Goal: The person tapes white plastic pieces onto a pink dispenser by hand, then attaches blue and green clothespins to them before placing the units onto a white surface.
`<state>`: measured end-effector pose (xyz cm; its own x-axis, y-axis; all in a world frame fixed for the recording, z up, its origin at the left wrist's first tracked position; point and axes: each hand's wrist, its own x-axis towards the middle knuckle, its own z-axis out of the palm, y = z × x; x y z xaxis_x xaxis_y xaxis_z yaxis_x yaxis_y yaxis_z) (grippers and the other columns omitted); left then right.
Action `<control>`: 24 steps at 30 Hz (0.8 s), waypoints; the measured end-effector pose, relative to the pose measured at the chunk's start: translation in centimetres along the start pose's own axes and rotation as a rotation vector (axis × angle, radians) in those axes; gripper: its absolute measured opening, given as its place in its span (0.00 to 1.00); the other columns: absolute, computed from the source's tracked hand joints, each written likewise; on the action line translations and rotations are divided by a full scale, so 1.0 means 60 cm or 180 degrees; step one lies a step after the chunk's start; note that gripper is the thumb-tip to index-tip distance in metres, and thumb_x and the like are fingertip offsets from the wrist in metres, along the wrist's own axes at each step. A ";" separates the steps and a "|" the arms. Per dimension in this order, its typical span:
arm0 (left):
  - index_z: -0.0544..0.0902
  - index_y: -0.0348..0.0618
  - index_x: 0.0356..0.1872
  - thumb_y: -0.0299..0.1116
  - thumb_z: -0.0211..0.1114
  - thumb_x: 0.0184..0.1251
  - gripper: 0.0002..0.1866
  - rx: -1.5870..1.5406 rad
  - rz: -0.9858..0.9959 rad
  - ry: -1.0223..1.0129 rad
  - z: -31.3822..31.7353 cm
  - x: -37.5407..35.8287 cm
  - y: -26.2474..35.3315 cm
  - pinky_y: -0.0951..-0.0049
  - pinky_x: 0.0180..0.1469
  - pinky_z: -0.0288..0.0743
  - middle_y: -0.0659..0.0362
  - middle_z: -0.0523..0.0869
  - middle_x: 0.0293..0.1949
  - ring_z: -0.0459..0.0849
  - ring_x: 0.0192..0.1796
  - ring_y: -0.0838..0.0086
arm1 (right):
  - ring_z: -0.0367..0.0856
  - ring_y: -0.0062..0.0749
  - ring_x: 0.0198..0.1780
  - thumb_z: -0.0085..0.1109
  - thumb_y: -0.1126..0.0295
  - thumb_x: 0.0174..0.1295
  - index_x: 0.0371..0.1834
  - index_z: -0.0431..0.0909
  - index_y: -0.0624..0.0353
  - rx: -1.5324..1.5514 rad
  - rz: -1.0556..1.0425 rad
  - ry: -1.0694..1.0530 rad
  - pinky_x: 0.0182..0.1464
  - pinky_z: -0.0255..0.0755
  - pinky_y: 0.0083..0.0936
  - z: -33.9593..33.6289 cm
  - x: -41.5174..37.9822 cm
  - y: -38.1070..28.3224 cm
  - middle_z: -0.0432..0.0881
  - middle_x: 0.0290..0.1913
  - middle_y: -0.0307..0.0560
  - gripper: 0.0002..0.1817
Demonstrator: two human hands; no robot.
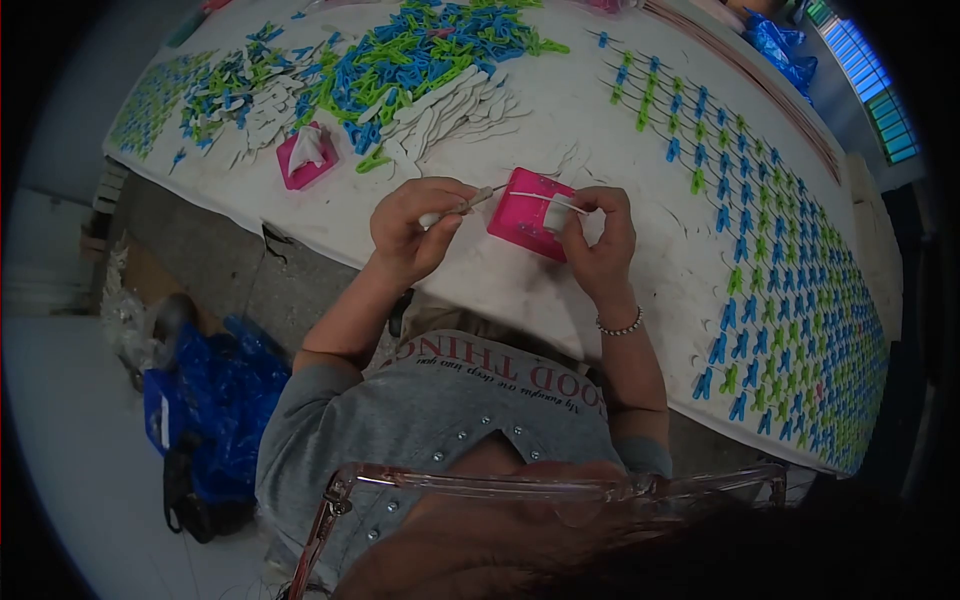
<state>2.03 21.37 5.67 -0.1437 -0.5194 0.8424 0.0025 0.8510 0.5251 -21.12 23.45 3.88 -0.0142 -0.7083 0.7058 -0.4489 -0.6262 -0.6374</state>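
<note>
My left hand (418,222) is closed round a pale-handled tool (457,207), whose thin tip points at a pink block (518,218) on the white-covered table. At the block's right side, my right hand (602,240) pinches a thin white strip (540,198) that lies across the block. A small white piece (557,214) sits on the block beside those fingers; its exact shape is unclear. Left of my left hand is a second pink block (303,170) with a crumpled white cloth (307,148) on it.
Behind my hands lies a heap of blue and green clips (430,55), with flat white pieces (450,115) in front. Rows of clips on thin wires (770,260) cover the right side; more clips (155,105) stand far left. Blue plastic bags (225,400) lie below the table at left.
</note>
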 end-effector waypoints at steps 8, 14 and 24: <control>0.78 0.38 0.39 0.22 0.65 0.58 0.09 -0.0027 -0.0143 -0.0176 0.005 -0.011 0.001 0.72 0.40 0.77 0.51 0.86 0.38 0.85 0.39 0.66 | 0.74 0.36 0.38 0.57 0.85 0.48 0.40 0.73 0.62 0.0021 0.0021 -0.0013 0.41 0.71 0.27 0.000 -0.001 -0.003 0.76 0.38 0.47 0.15; 0.78 0.42 0.39 0.23 0.68 0.56 0.11 0.0163 0.0050 -0.0416 0.012 -0.004 0.004 0.71 0.37 0.78 0.53 0.86 0.38 0.86 0.38 0.64 | 0.74 0.35 0.38 0.57 0.85 0.48 0.40 0.73 0.62 0.0010 -0.0008 -0.0014 0.40 0.71 0.26 0.000 0.000 -0.001 0.76 0.37 0.46 0.15; 0.79 0.44 0.37 0.26 0.71 0.49 0.13 0.0465 0.0419 -0.0714 0.017 0.013 0.013 0.69 0.34 0.78 0.56 0.87 0.40 0.86 0.37 0.64 | 0.74 0.34 0.37 0.58 0.84 0.49 0.40 0.73 0.62 0.0068 0.0086 -0.0010 0.40 0.71 0.26 0.001 0.000 0.002 0.76 0.37 0.46 0.14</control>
<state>0.89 21.72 6.61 -0.3667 -0.3877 0.8457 -0.1045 0.9205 0.3766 -21.14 23.36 3.77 -0.0232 -0.7259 0.6874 -0.4292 -0.6137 -0.6626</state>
